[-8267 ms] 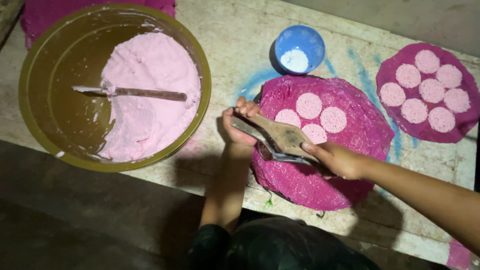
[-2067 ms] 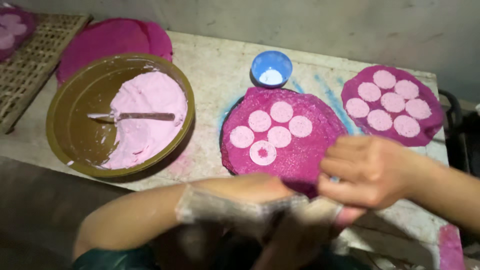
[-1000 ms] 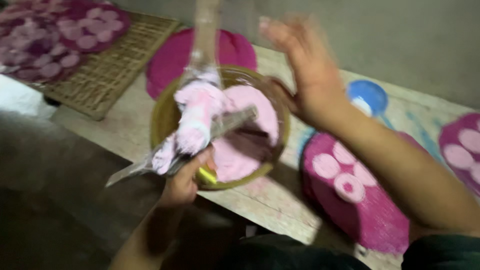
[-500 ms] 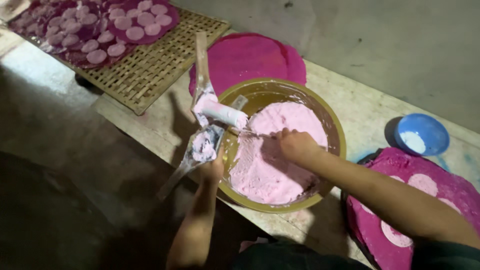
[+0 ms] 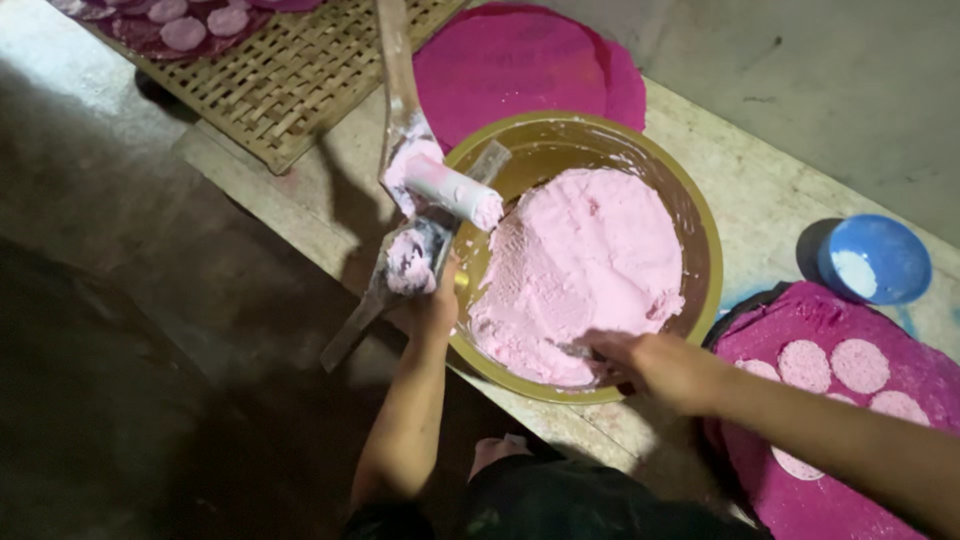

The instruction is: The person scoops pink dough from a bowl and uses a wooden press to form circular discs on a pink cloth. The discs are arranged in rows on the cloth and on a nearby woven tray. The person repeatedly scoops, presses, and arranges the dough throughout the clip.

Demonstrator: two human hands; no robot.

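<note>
My left hand (image 5: 435,305) is shut on a wooden hinged press (image 5: 398,120) held over the left rim of a wide brass-coloured bowl (image 5: 703,235). The press is smeared with pink dough, and a dough-coated cylinder (image 5: 452,190) sticks out of it. The bowl holds a big mound of pink dough (image 5: 590,260). My right hand (image 5: 665,368) reaches into the bowl at its near rim, fingertips down on the edge of the dough. Shadow hides whether those fingers grip anything.
A magenta round mat (image 5: 800,335) with pale pink discs (image 5: 860,365) lies at the right. A small blue bowl (image 5: 872,258) of white powder stands behind it. A woven tray (image 5: 300,70) with more discs sits at the far left, beside another magenta mat (image 5: 510,60).
The view has swung left from the disc mat to the dough bowl. My left hand brought the press to the bowl's rim; my right hand slid from the dough's middle to its near edge.
</note>
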